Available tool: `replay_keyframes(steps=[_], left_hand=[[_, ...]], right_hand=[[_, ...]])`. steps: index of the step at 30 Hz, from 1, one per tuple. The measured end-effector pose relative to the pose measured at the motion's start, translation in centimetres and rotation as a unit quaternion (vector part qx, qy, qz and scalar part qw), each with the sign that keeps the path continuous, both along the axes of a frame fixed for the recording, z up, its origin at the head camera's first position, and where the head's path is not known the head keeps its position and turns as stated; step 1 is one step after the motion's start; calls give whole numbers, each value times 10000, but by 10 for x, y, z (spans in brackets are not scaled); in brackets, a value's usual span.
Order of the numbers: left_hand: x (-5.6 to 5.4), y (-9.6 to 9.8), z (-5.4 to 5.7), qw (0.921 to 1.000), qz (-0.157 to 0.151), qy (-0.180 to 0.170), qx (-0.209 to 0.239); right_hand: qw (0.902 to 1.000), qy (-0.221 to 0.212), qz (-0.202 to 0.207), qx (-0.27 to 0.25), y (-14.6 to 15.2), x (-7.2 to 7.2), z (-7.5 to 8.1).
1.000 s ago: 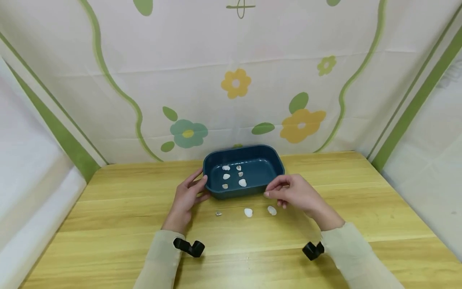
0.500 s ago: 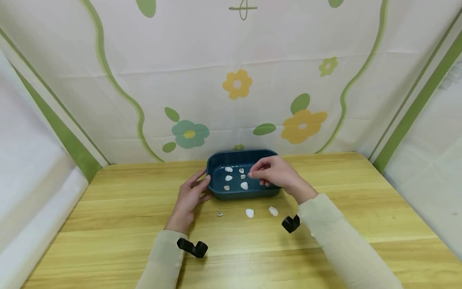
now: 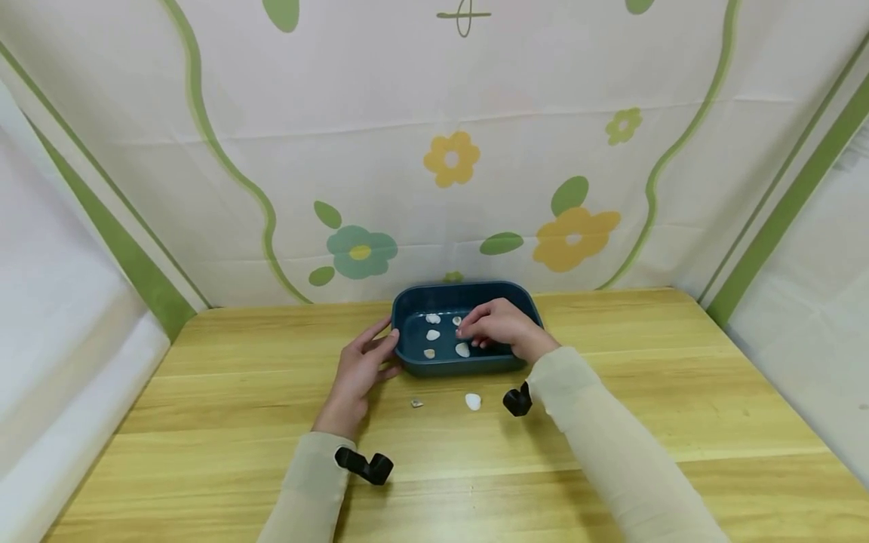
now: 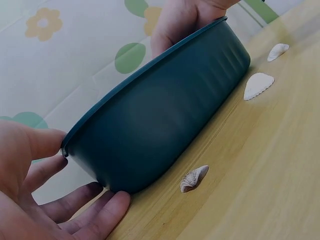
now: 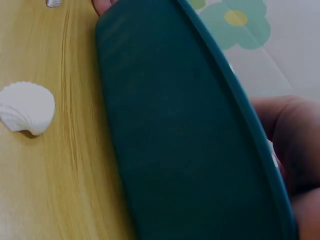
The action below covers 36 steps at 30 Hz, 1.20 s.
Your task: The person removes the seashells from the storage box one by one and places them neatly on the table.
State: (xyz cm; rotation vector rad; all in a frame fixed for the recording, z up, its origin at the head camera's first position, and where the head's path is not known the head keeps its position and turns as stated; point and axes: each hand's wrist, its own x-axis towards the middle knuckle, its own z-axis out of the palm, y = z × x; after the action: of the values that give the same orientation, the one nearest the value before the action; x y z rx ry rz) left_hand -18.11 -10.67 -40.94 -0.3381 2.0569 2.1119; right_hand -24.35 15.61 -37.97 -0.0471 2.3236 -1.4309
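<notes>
My left hand (image 3: 358, 373) holds the left end of a dark teal oblong tray (image 3: 468, 367), thumb on the rim and fingers spread against the outer wall. In the left wrist view those fingers (image 4: 112, 212) reach down to the tray's base. Over the tray's inside is my right hand (image 3: 498, 324), its thumb and forefinger pinching a small seashell that they mostly hide. Around it lie a small seashell (image 3: 457, 321), a white seashell (image 3: 462, 350) and, farther left, a column of three more, among them a white seashell (image 3: 433, 335).
On the wooden table (image 3: 237, 422), in front of the tray, lie a small seashell (image 3: 417, 403), a white ribbed seashell (image 3: 473, 401) and another seashell (image 4: 278, 52) that the right wrist camera (image 3: 517, 400) covers in the head view. A flowered cloth (image 3: 448, 211) hangs behind.
My right hand has moved left from the tray's front right edge into the tray, onto a small seashell. My left hand stays at the left end.
</notes>
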Motion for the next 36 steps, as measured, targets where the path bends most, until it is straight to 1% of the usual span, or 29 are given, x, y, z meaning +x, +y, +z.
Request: replay_keyframes(steps=[9, 17, 20, 24, 27, 36], left_hand=[[-1, -2, 2, 10000, -21, 13, -16], [0, -1, 1, 10000, -26, -9, -4], [0, 0, 1, 10000, -33, -13, -1], [0, 1, 2, 10000, -46, -15, 0], [-1, 1, 3, 10000, -42, -15, 1], [0, 1, 2, 10000, -15, -40, -11]], right_hand=[[9997, -209, -81, 56, 1, -5, -4], [9994, -265, -62, 230, 1, -8, -7], [9990, -238, -18, 375, 0, -8, -6], [9968, -105, 169, 773, 0, -8, -7], [9948, -18, 272, 979, 0, -8, -7], [9938, 75, 251, 1083, -2, -6, -7]])
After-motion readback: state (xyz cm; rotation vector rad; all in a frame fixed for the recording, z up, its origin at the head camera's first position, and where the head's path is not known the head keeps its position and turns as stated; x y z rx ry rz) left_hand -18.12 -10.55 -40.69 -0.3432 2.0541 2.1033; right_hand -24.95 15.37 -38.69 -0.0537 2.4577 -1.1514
